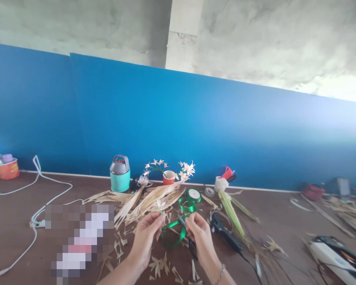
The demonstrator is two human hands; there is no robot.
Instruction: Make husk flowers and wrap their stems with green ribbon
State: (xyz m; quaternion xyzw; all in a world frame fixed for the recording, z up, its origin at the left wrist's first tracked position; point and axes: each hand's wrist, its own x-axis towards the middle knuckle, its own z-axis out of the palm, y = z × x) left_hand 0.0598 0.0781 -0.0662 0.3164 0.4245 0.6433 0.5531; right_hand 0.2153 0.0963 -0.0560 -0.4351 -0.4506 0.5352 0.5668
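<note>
My left hand (148, 231) pinches a small pale flower (160, 205) by its short green stem, petals upward. My right hand (198, 229) is closed on a pair of scissors (192, 248); the grey blades poke out to the left and a dark handle loop hangs below the fingers. Between the hands and just behind them, a green ribbon (173, 242) curls down and back to its spool (193, 194). Whether the fingers also grip the ribbon, I cannot tell. Cut husk pieces (158, 266) lie below the hands.
Dried corn husks (157, 198) spread behind my hands. Beyond them stand a turquoise jar (120, 180) and a red cup (169, 180) with flower sprays. To the right lie a black glue gun (228, 235) and green stalks (233, 215). A white cable (37, 202) runs on the left.
</note>
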